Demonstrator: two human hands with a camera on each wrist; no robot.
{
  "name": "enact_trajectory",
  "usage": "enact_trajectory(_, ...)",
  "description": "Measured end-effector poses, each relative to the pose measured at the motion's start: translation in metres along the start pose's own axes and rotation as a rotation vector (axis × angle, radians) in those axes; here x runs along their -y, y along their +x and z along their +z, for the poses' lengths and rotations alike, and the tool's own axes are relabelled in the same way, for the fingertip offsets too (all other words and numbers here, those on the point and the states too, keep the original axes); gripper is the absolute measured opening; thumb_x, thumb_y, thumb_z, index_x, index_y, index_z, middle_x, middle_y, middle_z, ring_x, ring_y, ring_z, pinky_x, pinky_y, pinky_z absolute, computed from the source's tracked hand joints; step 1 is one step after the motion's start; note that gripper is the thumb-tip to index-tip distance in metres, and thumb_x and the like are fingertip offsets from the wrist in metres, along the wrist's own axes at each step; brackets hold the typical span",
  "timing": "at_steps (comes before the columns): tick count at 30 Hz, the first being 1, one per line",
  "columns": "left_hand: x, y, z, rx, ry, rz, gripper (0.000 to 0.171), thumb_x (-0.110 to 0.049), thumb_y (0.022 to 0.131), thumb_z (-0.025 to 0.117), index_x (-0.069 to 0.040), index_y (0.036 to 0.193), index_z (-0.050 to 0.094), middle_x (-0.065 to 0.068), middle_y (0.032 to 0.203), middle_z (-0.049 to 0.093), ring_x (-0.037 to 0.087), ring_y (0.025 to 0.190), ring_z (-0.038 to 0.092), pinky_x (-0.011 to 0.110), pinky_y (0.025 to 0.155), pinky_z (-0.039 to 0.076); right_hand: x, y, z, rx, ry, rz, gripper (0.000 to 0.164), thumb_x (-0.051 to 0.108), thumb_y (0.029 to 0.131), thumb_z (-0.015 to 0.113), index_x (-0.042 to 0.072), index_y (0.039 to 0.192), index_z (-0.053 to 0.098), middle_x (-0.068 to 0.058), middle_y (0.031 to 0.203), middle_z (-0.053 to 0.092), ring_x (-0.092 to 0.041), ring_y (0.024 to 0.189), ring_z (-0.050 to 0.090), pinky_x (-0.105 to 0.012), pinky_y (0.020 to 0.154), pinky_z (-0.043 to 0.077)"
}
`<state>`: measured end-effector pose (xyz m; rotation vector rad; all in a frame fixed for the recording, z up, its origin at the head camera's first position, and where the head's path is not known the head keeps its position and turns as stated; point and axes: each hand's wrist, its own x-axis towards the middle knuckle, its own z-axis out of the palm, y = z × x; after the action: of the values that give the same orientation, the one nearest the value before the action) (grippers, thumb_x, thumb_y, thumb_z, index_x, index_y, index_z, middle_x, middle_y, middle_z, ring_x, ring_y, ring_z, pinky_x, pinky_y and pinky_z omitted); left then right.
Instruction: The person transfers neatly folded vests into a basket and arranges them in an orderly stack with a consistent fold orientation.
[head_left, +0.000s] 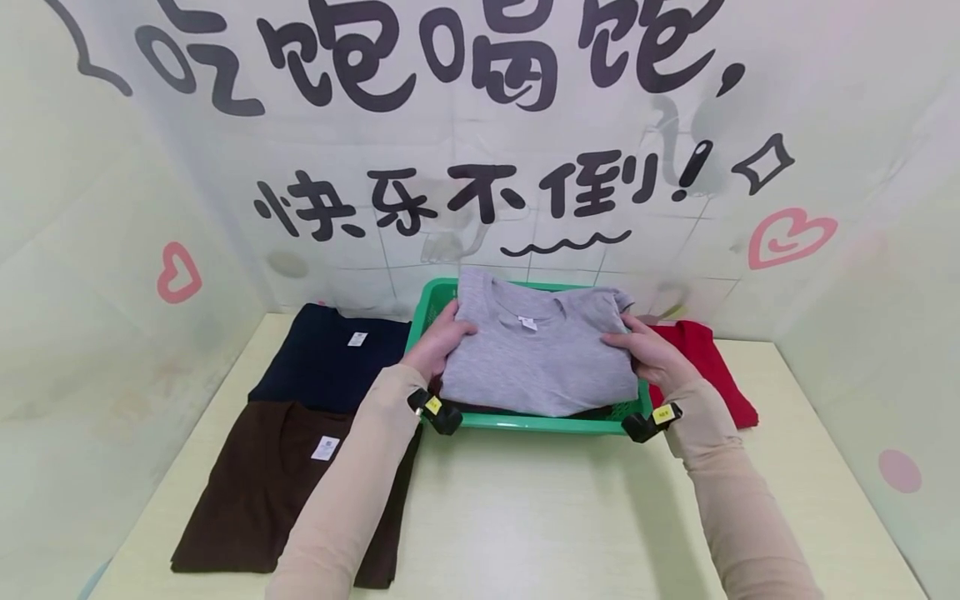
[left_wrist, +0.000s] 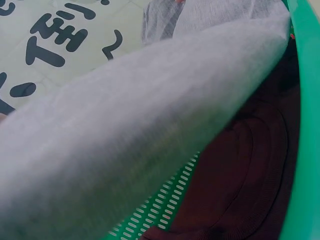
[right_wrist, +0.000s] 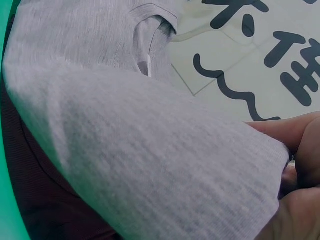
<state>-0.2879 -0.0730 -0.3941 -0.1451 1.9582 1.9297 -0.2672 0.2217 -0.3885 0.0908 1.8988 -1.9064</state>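
Note:
A folded light grey T-shirt (head_left: 540, 367) with a small white neck label is held over a green plastic basket (head_left: 525, 422). My left hand (head_left: 442, 340) grips its left edge, thumb on top. On the opposite edge my right hand (head_left: 651, 350) pinches the cloth between thumb and fingers; the right wrist view shows these fingers (right_wrist: 300, 150) at the shirt's side. Beneath the grey shirt, a dark maroon garment (left_wrist: 235, 175) lies inside the basket, mostly covered in the head view. The basket's slotted floor shows beside it in the left wrist view.
On the left of the table (head_left: 510, 517) lie a folded navy shirt (head_left: 322, 358) and, nearer, a folded brown shirt (head_left: 247, 492), both with white labels. A folded red shirt (head_left: 705, 367) lies right of the basket. A printed backdrop (head_left: 480, 250) stands behind the table.

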Motion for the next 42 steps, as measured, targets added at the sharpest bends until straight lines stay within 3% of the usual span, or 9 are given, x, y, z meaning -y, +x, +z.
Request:
enact_trajectory(7, 0.001, 0.005, -0.001, -0.008, 0.009, -0.003, 0.065, 0.000, 0.087, 0.042, -0.018, 0.144, 0.017, 0.013, 0.141, 0.030, 0.032, 0.118, 0.039, 0.046, 0.098, 0.033, -0.002, 0.008, 0.004, 0.005, 0.033, 0.022, 0.062, 0.004, 0.093, 0.040, 0.008, 0.145, 0.006, -0.007, 0.120, 0.033, -0.015, 0.101, 0.041, -0.030, 0.086, 0.036)
enact_trajectory(16, 0.004, 0.010, -0.004, -0.012, -0.006, -0.001, 0.068, 0.003, 0.083, 0.041, -0.016, 0.144, 0.018, 0.013, 0.142, 0.028, 0.032, 0.119, 0.036, 0.046, 0.100, 0.032, -0.006, 0.019, 0.009, 0.012, 0.056, 0.015, 0.059, 0.002, 0.092, 0.040, 0.006, 0.142, 0.010, -0.004, 0.113, 0.036, -0.012, 0.093, 0.044, -0.027, 0.082, 0.038)
enact_trajectory(25, 0.005, 0.016, -0.005, -0.024, 0.012, -0.012, 0.067, 0.004, 0.083, 0.041, -0.015, 0.144, 0.018, 0.013, 0.144, 0.026, 0.031, 0.124, 0.033, 0.045, 0.102, 0.029, -0.008, 0.026, 0.013, -0.003, 0.068, 0.048, 0.063, 0.002, 0.093, 0.039, 0.009, 0.145, 0.005, -0.007, 0.121, 0.033, -0.020, 0.105, 0.038, -0.033, 0.089, 0.034)
enact_trajectory(33, 0.007, 0.023, -0.004, -0.040, 0.012, -0.021, 0.068, 0.004, 0.083, 0.041, -0.015, 0.144, 0.019, 0.012, 0.144, 0.025, 0.030, 0.125, 0.032, 0.043, 0.103, 0.028, -0.006, 0.028, 0.017, -0.005, 0.079, 0.060, 0.062, 0.000, 0.092, 0.039, 0.007, 0.145, 0.006, -0.010, 0.122, 0.033, -0.021, 0.105, 0.039, -0.034, 0.089, 0.034)
enact_trajectory(42, 0.009, 0.023, -0.004, -0.034, 0.029, -0.049, 0.070, 0.004, 0.085, 0.040, -0.015, 0.146, 0.010, 0.011, 0.148, 0.018, 0.029, 0.129, 0.026, 0.043, 0.105, 0.025, -0.007, 0.034, 0.020, -0.009, 0.118, 0.096, 0.066, -0.001, 0.092, 0.037, 0.008, 0.146, 0.001, -0.018, 0.139, 0.020, -0.030, 0.125, 0.024, -0.043, 0.108, 0.019)
